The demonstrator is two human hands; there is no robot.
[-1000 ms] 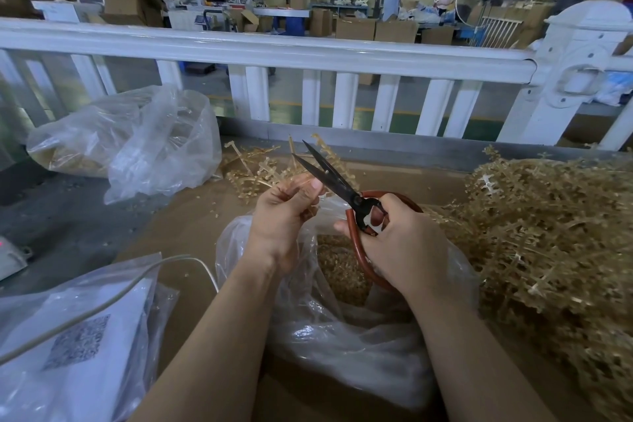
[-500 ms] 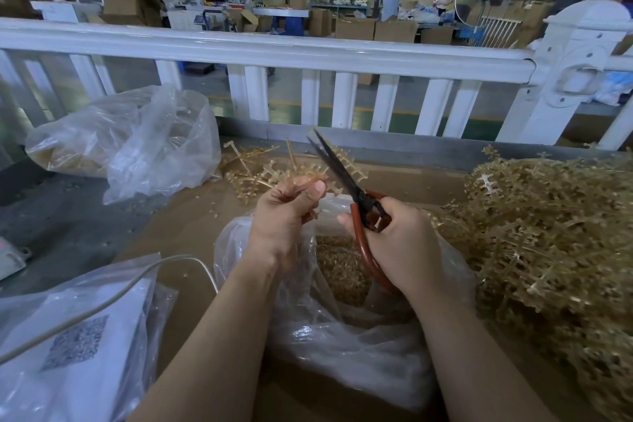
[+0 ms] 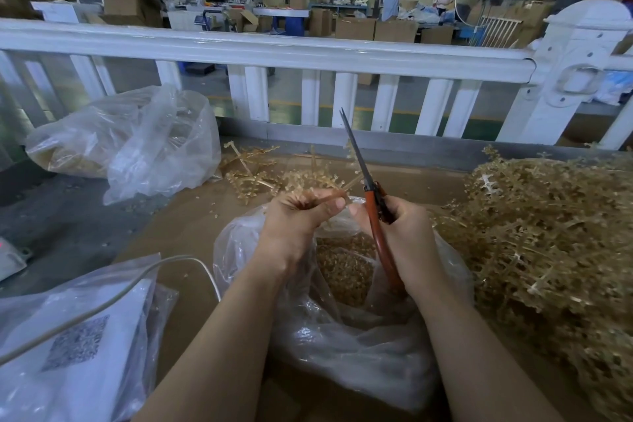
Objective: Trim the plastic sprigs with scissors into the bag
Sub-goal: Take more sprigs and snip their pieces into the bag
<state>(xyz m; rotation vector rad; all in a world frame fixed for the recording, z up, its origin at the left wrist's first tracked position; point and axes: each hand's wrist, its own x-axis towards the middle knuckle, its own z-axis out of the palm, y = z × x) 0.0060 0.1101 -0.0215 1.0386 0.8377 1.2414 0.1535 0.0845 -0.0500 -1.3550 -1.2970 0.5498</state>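
Tabletop (image 3: pixel 191 226): brown sheet over grey surface.
Near centre: open clear bag (image 3: pixel 359 346) holding cut bits.
Right: large heap of tan sprigs (image 3: pixel 555 250).
Far centre: loose sprigs (image 3: pixel 253 178).
Far left: crumpled clear bag (image 3: pixel 137 144).
Near left: bagged white packet (image 3: pixel 68 353), cable (image 3: pixel 102 298) across it.

Scissors (image 3: pixel 363 175): dark metal blades, glossy orange-red handles. Bag (image 3: pixel 342 346): thin clear plastic, crinkled and shiny. Sprigs (image 3: pixel 548 233): tan plastic, bristly. Worktop (image 3: pixel 185 226): matt brown board. Railing (image 3: pixel 274 51): smooth, glossy white
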